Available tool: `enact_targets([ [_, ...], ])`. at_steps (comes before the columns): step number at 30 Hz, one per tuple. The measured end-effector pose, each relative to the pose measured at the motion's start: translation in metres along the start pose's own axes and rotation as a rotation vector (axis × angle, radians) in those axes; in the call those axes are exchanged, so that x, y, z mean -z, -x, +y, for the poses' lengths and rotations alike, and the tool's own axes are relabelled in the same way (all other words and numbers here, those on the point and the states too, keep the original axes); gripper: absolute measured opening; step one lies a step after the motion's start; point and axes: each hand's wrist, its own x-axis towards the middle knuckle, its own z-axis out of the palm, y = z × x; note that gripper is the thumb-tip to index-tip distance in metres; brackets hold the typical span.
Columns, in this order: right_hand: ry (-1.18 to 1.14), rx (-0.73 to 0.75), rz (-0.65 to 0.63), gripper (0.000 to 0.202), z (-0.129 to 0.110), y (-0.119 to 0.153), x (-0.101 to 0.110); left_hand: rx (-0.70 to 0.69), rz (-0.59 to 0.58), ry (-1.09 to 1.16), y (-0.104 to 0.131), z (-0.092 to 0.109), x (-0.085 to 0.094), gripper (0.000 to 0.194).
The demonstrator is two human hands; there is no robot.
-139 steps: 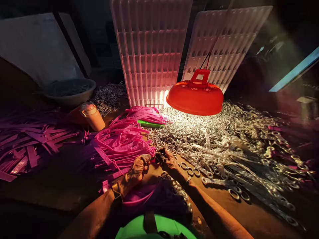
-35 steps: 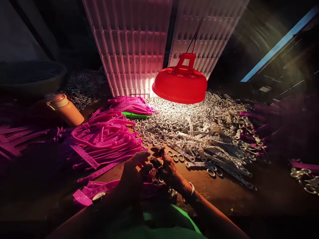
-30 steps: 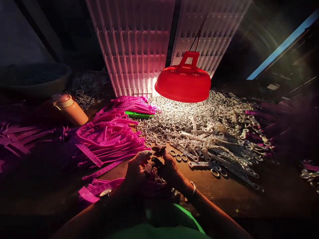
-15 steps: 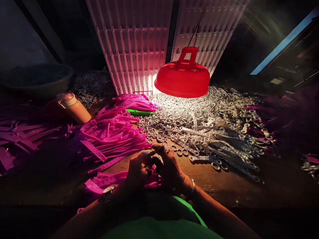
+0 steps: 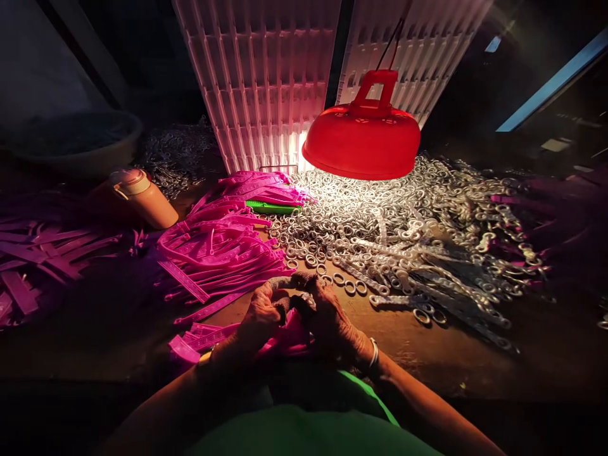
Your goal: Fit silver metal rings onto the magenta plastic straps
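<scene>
Both hands drawn nearer the body | left hand and right hand pinch one pink strap at 6 o'clock | one red lamp at 12 | metal rings beyond count.

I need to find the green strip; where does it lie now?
In the head view the green strip lies left of centre, at the far edge of the pink strips, beside the metal rings under the red lamp.

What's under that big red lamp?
Under the hanging red dome lamp lies a brightly lit heap of small silver metal rings on the brown table. The bulb inside the shade is hidden from this angle.
</scene>
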Motion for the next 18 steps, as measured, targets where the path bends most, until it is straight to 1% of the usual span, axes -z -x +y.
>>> enact_targets([
  [3,-0.142,-0.02,-0.035,0.033,0.004,-0.001,0.0,0.017,-0.026,0.071,-0.005,-0.001,0.002,0.031],
  [5,-0.195,-0.036,-0.029,0.035,0.007,0.0,0.001,0.022,-0.049,0.128,-0.007,-0.002,0.003,0.029],
  [7,-0.25,-0.084,-0.04,0.035,0.009,0.001,0.003,0.045,-0.083,0.175,-0.008,0.0,0.002,0.027],
  [9,-0.347,-0.178,-0.078,0.035,0.005,0.003,0.005,0.093,-0.09,0.211,-0.008,0.003,0.0,0.029],
  [11,-0.493,-0.295,-0.123,0.036,-0.002,0.002,0.009,0.138,-0.069,0.24,-0.008,0.008,-0.002,0.033],
  [13,-0.644,-0.373,-0.138,0.036,-0.01,0.0,0.011,0.163,-0.05,0.254,-0.009,0.011,-0.003,0.035],
  [15,-0.746,-0.394,-0.144,0.035,-0.016,-0.002,0.011,0.171,-0.047,0.264,-0.01,0.01,-0.003,0.036],
  [18,-0.794,-0.407,-0.154,0.034,-0.017,-0.003,0.009,0.144,-0.053,0.279,-0.011,0.008,-0.003,0.031],
])
